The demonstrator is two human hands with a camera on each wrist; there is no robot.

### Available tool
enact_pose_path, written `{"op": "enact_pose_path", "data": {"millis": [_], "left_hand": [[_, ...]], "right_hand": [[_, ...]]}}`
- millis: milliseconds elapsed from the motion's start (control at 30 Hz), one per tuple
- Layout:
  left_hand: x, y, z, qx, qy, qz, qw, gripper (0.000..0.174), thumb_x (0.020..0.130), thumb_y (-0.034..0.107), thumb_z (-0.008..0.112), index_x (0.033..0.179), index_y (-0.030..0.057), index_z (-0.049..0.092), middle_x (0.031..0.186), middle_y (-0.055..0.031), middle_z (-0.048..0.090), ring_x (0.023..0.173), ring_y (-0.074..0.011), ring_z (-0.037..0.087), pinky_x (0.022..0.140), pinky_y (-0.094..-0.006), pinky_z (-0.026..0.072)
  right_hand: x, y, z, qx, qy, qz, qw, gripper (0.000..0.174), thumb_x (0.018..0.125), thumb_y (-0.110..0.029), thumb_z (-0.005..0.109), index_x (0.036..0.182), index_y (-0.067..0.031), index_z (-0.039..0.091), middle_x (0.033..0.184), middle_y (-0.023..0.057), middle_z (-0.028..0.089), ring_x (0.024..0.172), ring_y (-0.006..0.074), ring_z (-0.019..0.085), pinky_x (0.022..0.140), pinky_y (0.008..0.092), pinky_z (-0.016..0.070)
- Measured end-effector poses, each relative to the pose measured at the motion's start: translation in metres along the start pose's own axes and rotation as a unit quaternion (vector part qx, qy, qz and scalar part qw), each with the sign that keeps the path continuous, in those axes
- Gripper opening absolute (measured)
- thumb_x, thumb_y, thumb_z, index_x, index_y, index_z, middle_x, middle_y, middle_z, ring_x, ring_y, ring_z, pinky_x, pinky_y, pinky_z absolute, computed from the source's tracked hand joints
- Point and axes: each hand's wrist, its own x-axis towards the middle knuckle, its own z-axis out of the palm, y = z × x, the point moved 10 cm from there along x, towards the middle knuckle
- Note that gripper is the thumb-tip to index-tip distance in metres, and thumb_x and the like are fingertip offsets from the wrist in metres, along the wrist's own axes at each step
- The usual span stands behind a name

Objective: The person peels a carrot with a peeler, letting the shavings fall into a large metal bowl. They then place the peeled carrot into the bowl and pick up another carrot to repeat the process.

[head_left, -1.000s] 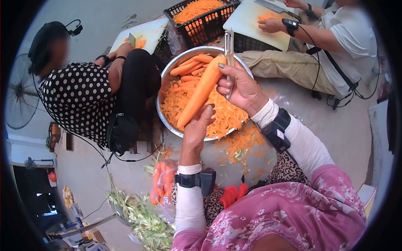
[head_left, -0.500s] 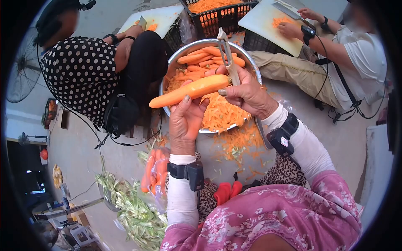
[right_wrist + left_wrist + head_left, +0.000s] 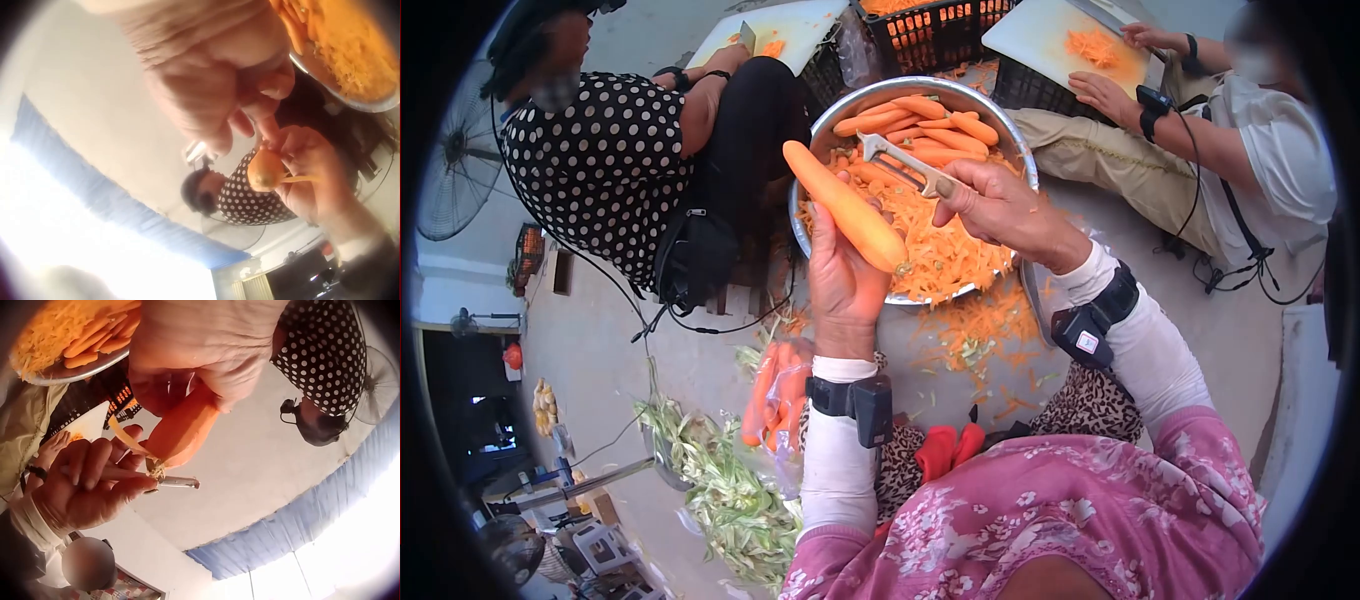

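Observation:
My left hand (image 3: 847,295) grips a large orange carrot (image 3: 840,203) over the metal basin (image 3: 1032,165), its thick stem end tilted down towards my right hand. A vegetable peeler (image 3: 900,160) is held by its handle in my right hand (image 3: 1012,215), the blade beside the carrot. In the left wrist view a thin strip of peel (image 3: 123,435) hangs by the carrot's stem end. Below, the basin holds several whole carrots (image 3: 955,138) at its far side and a heap of peelings (image 3: 945,255) nearer me.
Two people sit across, each at a white cutting board (image 3: 1025,35), with a black crate (image 3: 940,38) between them. A bag of carrots (image 3: 778,395) and a pile of pale green leaves (image 3: 735,490) lie at the lower left. Peelings (image 3: 980,335) litter the floor.
My left hand has swung the carrot round so its stem end points down towards me. My right hand has turned the peeler leftward and moved slightly down and right.

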Motion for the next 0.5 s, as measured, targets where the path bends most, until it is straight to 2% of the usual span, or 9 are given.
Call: {"op": "enact_pose_path", "data": {"millis": [33, 100, 167, 233, 300, 367, 433, 467, 500], "left_hand": [[0.0, 0.0, -0.001, 0.002, 0.0, -0.001, 1.0, 0.048, 0.095, 0.045, 0.041, 0.131, 0.012, 0.043, 0.099, -0.0105, 0.054, 0.085, -0.0206, 0.052, 0.073, -0.0331, 0.0459], [-0.002, -0.01, 0.008, -0.047, -0.047, -0.062, 0.996, 0.05, 0.095, 0.052, 0.038, 0.126, 0.0133, 0.046, 0.087, -0.0076, 0.047, 0.072, -0.0163, 0.04, 0.062, -0.0285, 0.0377], [-0.003, -0.012, 0.006, -0.042, -0.032, -0.07, 0.996, 0.05, 0.095, 0.052, 0.037, 0.122, 0.0126, 0.047, 0.085, -0.0072, 0.046, 0.071, -0.0158, 0.038, 0.061, -0.0281, 0.0362], [-0.004, -0.014, 0.003, -0.038, -0.018, -0.079, 0.996, 0.049, 0.095, 0.053, 0.036, 0.119, 0.0118, 0.049, 0.084, -0.0068, 0.045, 0.069, -0.0153, 0.036, 0.06, -0.0277, 0.0347], [-0.004, -0.017, 0.002, -0.051, -0.023, -0.091, 0.994, 0.055, 0.092, 0.057, 0.038, 0.106, 0.0053, 0.049, 0.081, -0.0083, 0.049, 0.071, -0.0188, 0.045, 0.058, -0.0293, 0.0381], [-0.005, -0.018, -0.004, -0.032, -0.004, -0.093, 0.995, 0.055, 0.092, 0.057, 0.038, 0.106, 0.0047, 0.05, 0.082, -0.009, 0.052, 0.071, -0.0195, 0.047, 0.058, -0.0296, 0.0384], [-0.007, -0.02, -0.006, -0.015, 0.016, -0.092, 0.996, 0.056, 0.092, 0.057, 0.039, 0.106, 0.0041, 0.05, 0.083, -0.0098, 0.054, 0.071, -0.0202, 0.049, 0.057, -0.0298, 0.0388], [-0.009, -0.019, -0.009, 0.004, 0.044, -0.083, 0.996, 0.056, 0.092, 0.057, 0.039, 0.105, 0.0035, 0.05, 0.084, -0.0104, 0.056, 0.071, -0.021, 0.051, 0.057, -0.0303, 0.0392], [-0.012, -0.017, -0.012, 0.024, 0.072, -0.074, 0.994, 0.057, 0.092, 0.057, 0.039, 0.105, 0.003, 0.051, 0.085, -0.0111, 0.058, 0.071, -0.0217, 0.053, 0.056, -0.0307, 0.0397]], "right_hand": [[0.001, -0.003, -0.004, -0.066, 0.021, -0.024, 0.997, 0.028, 0.092, -0.031, 0.055, 0.09, -0.0029, 0.057, 0.076, 0.0016, 0.058, 0.058, 0.0069, 0.048, 0.052, 0.0226, 0.0398], [-0.003, -0.013, -0.001, -0.074, 0.028, -0.056, 0.995, 0.027, 0.091, -0.029, 0.055, 0.087, -0.0019, 0.057, 0.074, 0.0025, 0.058, 0.061, 0.009, 0.05, 0.056, 0.0248, 0.0409], [-0.005, -0.019, -0.001, -0.085, 0.034, -0.088, 0.992, 0.026, 0.09, -0.026, 0.055, 0.084, -0.0009, 0.057, 0.071, 0.0034, 0.057, 0.064, 0.011, 0.051, 0.059, 0.027, 0.042], [-0.004, -0.019, 0.005, -0.2, 0.021, -0.127, 0.971, 0.022, 0.088, -0.022, 0.056, 0.083, -0.0001, 0.057, 0.068, 0.006, 0.056, 0.065, 0.0132, 0.054, 0.059, 0.0288, 0.0425], [-0.01, -0.021, 0.008, -0.225, 0.025, -0.128, 0.966, 0.02, 0.087, -0.02, 0.056, 0.083, -0.0001, 0.056, 0.067, 0.0076, 0.055, 0.064, 0.0147, 0.054, 0.058, 0.0303, 0.0425], [-0.013, -0.021, 0.014, -0.249, 0.029, -0.127, 0.96, 0.018, 0.086, -0.018, 0.055, 0.083, 0.0, 0.056, 0.065, 0.0092, 0.053, 0.064, 0.0161, 0.054, 0.058, 0.0319, 0.0424], [-0.016, -0.016, 0.03, -0.191, -0.042, -0.143, 0.97, 0.02, 0.089, -0.02, 0.056, 0.091, -0.0003, 0.058, 0.065, 0.0064, 0.055, 0.062, 0.0132, 0.053, 0.056, 0.0306, 0.0421], [-0.016, -0.016, 0.031, -0.19, -0.041, -0.142, 0.971, 0.02, 0.089, -0.02, 0.056, 0.091, -0.0003, 0.058, 0.065, 0.0064, 0.055, 0.062, 0.0132, 0.053, 0.056, 0.0306, 0.0421], [-0.018, -0.02, 0.037, -0.221, -0.05, -0.166, 0.96, 0.02, 0.089, -0.02, 0.055, 0.091, -0.0003, 0.058, 0.065, 0.0093, 0.054, 0.06, 0.0177, 0.053, 0.055, 0.0327, 0.0415]]}}
